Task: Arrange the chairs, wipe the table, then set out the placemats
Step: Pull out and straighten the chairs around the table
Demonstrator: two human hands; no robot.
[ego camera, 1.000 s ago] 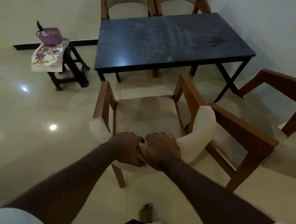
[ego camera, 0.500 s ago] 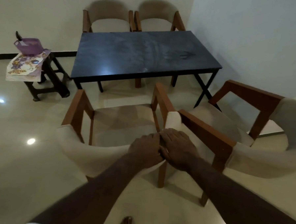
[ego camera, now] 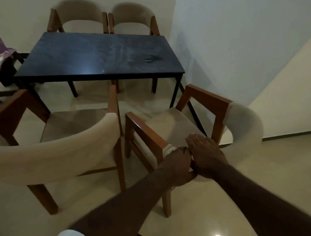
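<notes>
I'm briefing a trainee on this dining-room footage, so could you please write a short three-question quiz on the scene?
1. True or false: placemats already lie on the dark table.
2. How many chairs stand at the table's far side?
3. Both hands meet on the backrest of which near chair? A) left near chair B) right near chair

Key
1. False; the top is bare and smeared.
2. Two.
3. B; the left hand and right hand are on its padded back.

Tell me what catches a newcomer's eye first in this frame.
Both hands, left hand and right hand, meet on the cream padded backrest of the near right wooden armchair. Beyond it stands the dark rectangular smeared table; two matching chairs sit behind.
</notes>
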